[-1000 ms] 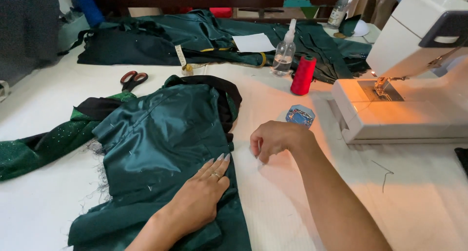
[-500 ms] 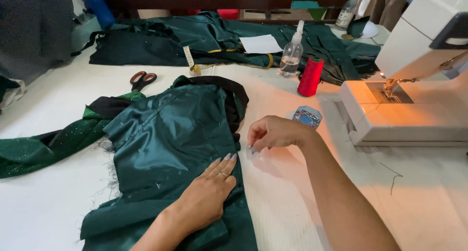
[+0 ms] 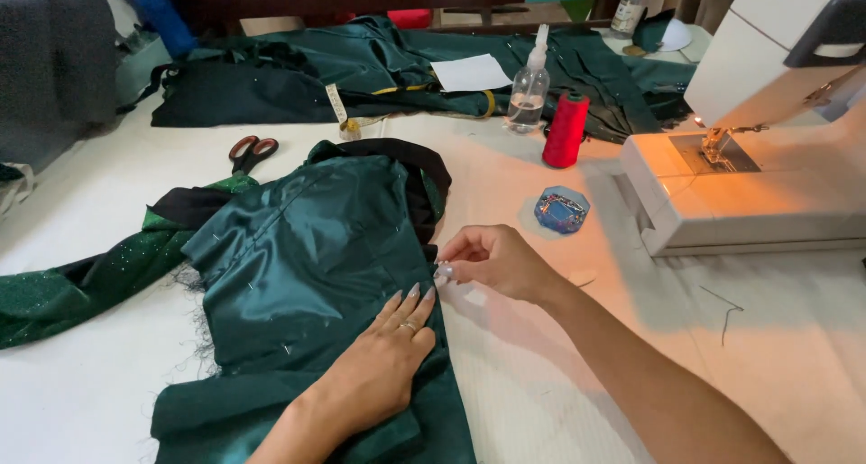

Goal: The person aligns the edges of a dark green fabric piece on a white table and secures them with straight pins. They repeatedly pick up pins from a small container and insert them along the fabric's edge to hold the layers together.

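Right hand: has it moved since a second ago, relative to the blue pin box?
Yes. The right hand has shifted left, away from the blue pin box, to the edge of the green satin garment.

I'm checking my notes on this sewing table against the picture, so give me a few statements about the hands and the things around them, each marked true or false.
1. The left hand lies flat on the green satin garment. True.
2. The right hand is holding the scissors. False: the scissors lie apart on the table, beyond the garment; the right hand pinches at the garment's edge.
3. A red thread spool stands upright beside a clear squeeze bottle. True.
4. The blue pin box sits on top of the sewing machine. False: it lies on the table, left of the sewing machine.
5. The sewing machine's lamp is lit. True.
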